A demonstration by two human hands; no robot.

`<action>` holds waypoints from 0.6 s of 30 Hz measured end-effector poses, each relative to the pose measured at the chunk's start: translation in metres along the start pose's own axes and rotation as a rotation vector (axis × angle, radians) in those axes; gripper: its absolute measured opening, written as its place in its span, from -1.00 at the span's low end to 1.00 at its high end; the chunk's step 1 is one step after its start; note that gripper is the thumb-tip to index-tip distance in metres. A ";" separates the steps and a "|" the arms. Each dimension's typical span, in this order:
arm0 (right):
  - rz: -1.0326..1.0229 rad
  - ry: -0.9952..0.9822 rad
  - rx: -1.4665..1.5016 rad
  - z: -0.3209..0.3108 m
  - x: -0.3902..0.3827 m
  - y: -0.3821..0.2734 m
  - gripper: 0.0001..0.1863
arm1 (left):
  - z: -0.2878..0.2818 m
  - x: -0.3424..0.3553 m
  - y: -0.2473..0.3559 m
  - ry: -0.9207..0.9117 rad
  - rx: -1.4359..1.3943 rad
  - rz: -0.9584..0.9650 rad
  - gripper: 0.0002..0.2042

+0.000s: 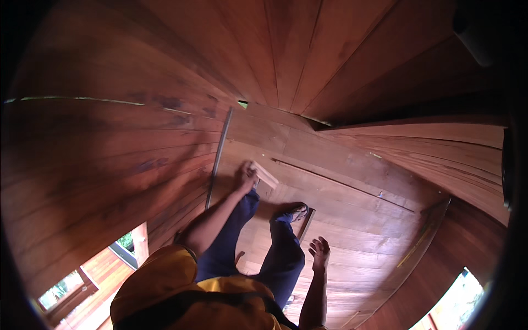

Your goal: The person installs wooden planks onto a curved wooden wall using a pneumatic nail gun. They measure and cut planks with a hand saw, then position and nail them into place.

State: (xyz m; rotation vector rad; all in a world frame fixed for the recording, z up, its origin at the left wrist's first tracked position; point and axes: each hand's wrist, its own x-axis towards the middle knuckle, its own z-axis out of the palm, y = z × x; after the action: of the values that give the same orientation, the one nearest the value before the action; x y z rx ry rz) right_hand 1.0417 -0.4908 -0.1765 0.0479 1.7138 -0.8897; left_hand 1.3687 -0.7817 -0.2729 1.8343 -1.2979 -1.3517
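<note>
Holding step, apparently: left hand (247,175) clamped on end of short wooden board (267,176); right hand (320,254) empty, fingers apart. Next move probably needs steady grip.

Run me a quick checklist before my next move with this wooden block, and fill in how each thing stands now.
1. Wooden block held: ok, the left hand grips it near one end.
2. Right hand free: ok, empty, fingers loosely bent.
3. Long thin strip on the floor clear of the block: ok, they appear apart.
4. Space beside the right foot clear: not ok, a short dark strip lies there.
5. Grey bar by the left wall secured: cannot tell.
</note>
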 end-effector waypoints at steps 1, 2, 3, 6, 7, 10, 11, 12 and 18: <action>0.023 0.019 -0.014 0.025 0.022 0.003 -0.58 | -0.005 0.036 -0.016 0.057 0.163 -0.065 -0.58; -0.090 -0.069 -0.090 0.057 0.052 0.006 -0.58 | -0.008 0.076 -0.030 0.114 0.295 0.077 -0.53; -0.073 -0.035 -0.216 0.082 0.074 0.006 -0.57 | -0.012 0.109 -0.043 0.135 0.425 0.122 -0.49; -0.503 -0.346 -0.943 0.133 0.126 -0.026 -0.47 | -0.021 0.210 -0.053 0.156 0.442 0.507 -0.40; -0.511 -0.547 -0.987 0.132 0.131 -0.046 -0.46 | -0.021 0.240 -0.050 0.108 0.618 0.505 -0.43; -0.553 -0.613 -0.828 0.122 0.112 -0.097 -0.38 | -0.013 0.294 -0.028 0.096 0.865 0.648 -0.57; -0.628 -0.572 -0.857 0.121 0.113 -0.109 -0.39 | -0.011 0.307 -0.021 0.061 0.964 0.640 -0.58; -0.747 -0.536 -0.893 0.120 0.114 -0.117 -0.38 | -0.010 0.320 -0.016 0.010 1.076 0.614 -0.58; -0.771 -0.311 -1.288 0.090 0.130 -0.111 -0.38 | 0.006 0.356 -0.045 0.102 1.518 0.940 -0.56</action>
State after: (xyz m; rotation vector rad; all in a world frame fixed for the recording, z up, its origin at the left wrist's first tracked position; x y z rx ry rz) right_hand 1.0177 -0.6743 -0.2337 -1.5860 1.7106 -0.1241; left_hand 1.3974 -1.0835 -0.4642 1.3708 -2.9265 0.4577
